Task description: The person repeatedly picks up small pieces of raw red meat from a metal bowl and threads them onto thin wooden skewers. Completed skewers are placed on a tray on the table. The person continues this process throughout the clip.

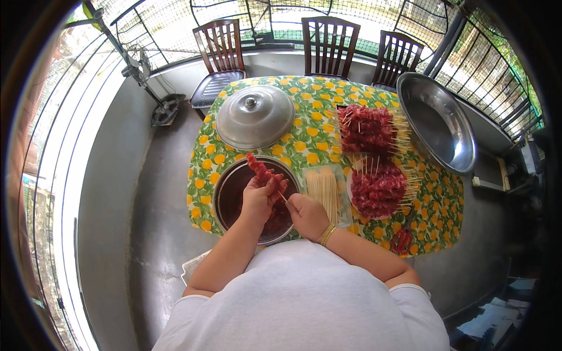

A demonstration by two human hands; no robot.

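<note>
Over a round metal pot my left hand is closed round a strip of raw red meat, which is threaded on a skewer. My right hand pinches the bare end of that bamboo skewer. Inside the pot lies more dark red meat, partly hidden by my hands. Just right of the pot, a clear plastic tray holds many bare bamboo skewers. Farther right, finished meat skewers are piled in two heaps, a far one and a near one on a plate.
A domed metal lid rests on the fruit-patterned tablecloth behind the pot. A large steel basin leans at the table's right edge. Red-handled scissors lie near the front right. Three wooden chairs stand along the far side.
</note>
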